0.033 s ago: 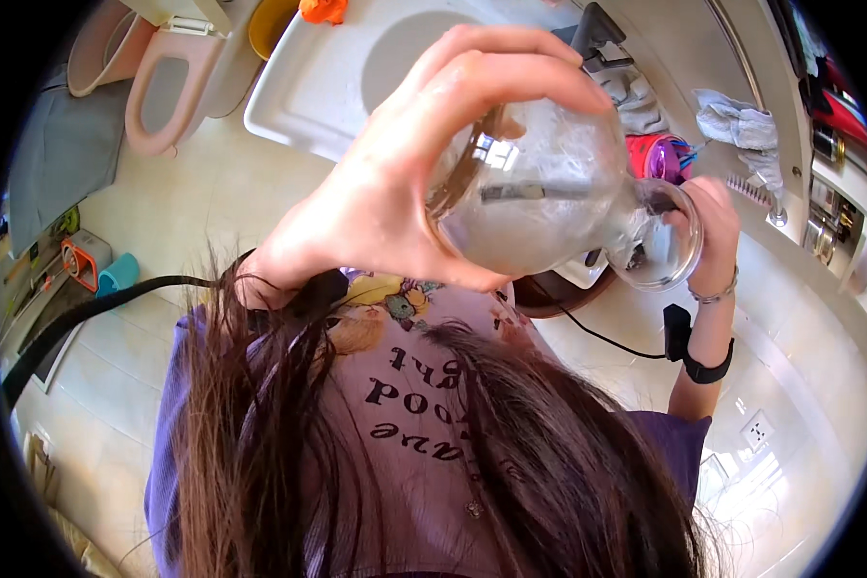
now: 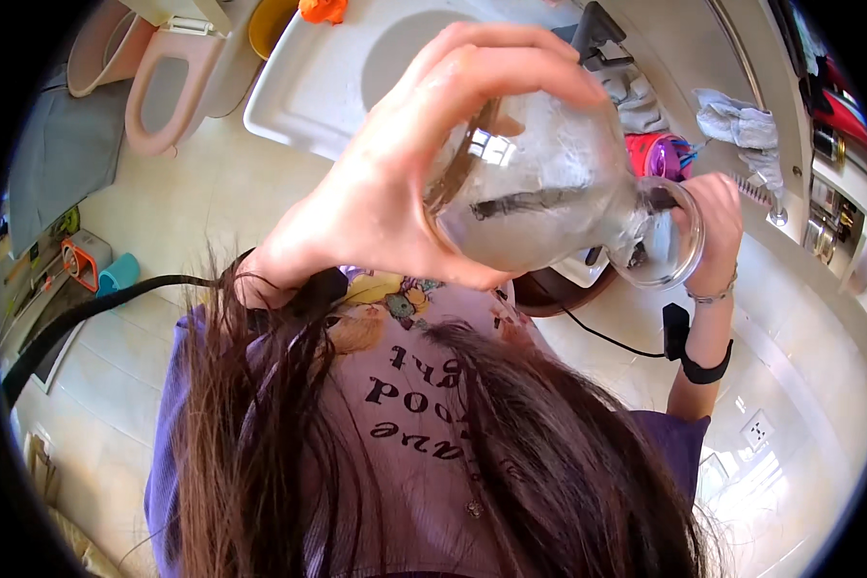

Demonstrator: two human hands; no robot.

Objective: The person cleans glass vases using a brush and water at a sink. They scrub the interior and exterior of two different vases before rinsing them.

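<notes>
My left hand (image 2: 395, 183) wraps around the round body of a clear glass vase (image 2: 539, 193), thumb below and fingers above. The vase lies tilted on its side in the air, with its flared mouth (image 2: 679, 255) toward the right. At that mouth is my right hand (image 2: 715, 226), its fingers curled and partly hidden behind the rim. Through the glass shows a dark, slender strip (image 2: 525, 203), with another dark piece in the neck close to my right fingers. Whether they are one tool cannot be made out. Whitish, wet-looking smears cover the glass.
Beyond my hands stands a white washbasin (image 2: 308, 87) with a dark faucet (image 2: 602, 39). Grey cloths (image 2: 737, 125) and a red-purple cup (image 2: 657, 154) lie to its right. A pink toilet seat (image 2: 169, 91) is at far left. A brown-rimmed basin (image 2: 559, 294) shows beneath the vase.
Inside the vase the dark strip has shifted and tilted slightly. My right hand has moved a little at the mouth. My left hand keeps its hold on the vase.
</notes>
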